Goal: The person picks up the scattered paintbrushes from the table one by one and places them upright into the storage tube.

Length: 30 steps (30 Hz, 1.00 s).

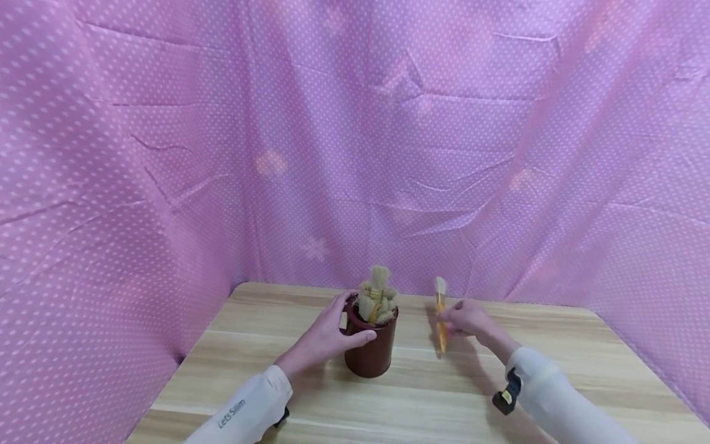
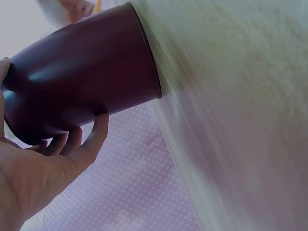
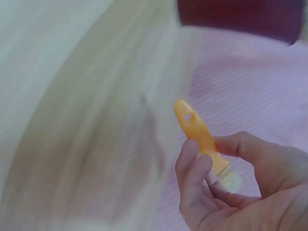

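Note:
A dark red cup [image 1: 370, 356] stands upright on the table, holding several pale-bristled brushes [image 1: 378, 296] with their bristles up. My left hand [image 1: 324, 333] grips it from the left; in the left wrist view the thumb and fingers lie on opposite sides of the cup [image 2: 82, 67]. To the right of the cup, my right hand [image 1: 468, 319] pinches a paintbrush [image 1: 440, 302] by its orange handle, bristles upward. The right wrist view shows this orange handle [image 3: 196, 127] between thumb and fingers, its holed end pointing down above the tabletop.
The light wood table [image 1: 249, 357] has rounded back corners. Pink dotted cloth [image 1: 388, 154] hangs behind it and at both sides. A black strap device [image 1: 507, 393] sits on the right sleeve, with another partly visible at the left wrist.

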Motion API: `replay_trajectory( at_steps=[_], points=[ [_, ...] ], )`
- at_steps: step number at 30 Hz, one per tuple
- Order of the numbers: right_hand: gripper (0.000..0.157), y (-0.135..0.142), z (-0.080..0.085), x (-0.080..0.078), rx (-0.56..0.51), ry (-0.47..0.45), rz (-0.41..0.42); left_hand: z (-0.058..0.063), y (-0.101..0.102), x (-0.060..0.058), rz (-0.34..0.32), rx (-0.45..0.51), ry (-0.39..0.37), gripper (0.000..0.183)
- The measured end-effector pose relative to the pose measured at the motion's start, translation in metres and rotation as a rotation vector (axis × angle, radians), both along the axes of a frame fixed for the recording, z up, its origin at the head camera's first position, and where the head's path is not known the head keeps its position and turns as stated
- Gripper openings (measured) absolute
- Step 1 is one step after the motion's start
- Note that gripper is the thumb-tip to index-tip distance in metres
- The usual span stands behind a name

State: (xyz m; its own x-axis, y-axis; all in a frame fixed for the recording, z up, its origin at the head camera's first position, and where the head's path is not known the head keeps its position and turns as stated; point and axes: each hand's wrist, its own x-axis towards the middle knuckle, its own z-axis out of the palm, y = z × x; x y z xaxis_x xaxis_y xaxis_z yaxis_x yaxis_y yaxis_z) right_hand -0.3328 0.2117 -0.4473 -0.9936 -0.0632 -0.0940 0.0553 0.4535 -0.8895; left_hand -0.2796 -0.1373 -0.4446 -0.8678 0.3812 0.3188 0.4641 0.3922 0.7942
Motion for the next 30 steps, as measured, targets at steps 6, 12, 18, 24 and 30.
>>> replay_trajectory(
  at_steps=[6, 12, 18, 24, 30],
  points=[
    [0.017, -0.025, 0.044, 0.024, -0.241, 0.009, 0.114, 0.001, -0.002, 0.000, 0.000, -0.014, -0.009, 0.096],
    [0.022, -0.056, 0.092, 0.048, -0.386, 0.114, 0.176, 0.003, -0.002, 0.000, 0.003, -0.001, -0.010, 0.096],
    [0.025, -0.083, 0.123, 0.055, -0.444, 0.256, 0.116, 0.004, -0.002, 0.000, 0.011, 0.001, -0.009, 0.098],
    [0.025, -0.097, 0.123, 0.055, -0.462, 0.277, 0.092, 0.001, 0.000, 0.000, 0.019, -0.030, 0.008, 0.093],
    [0.027, -0.107, 0.114, 0.057, -0.467, 0.257, 0.148, -0.001, 0.001, -0.001, 0.017, -0.036, 0.000, 0.092]
  ],
)
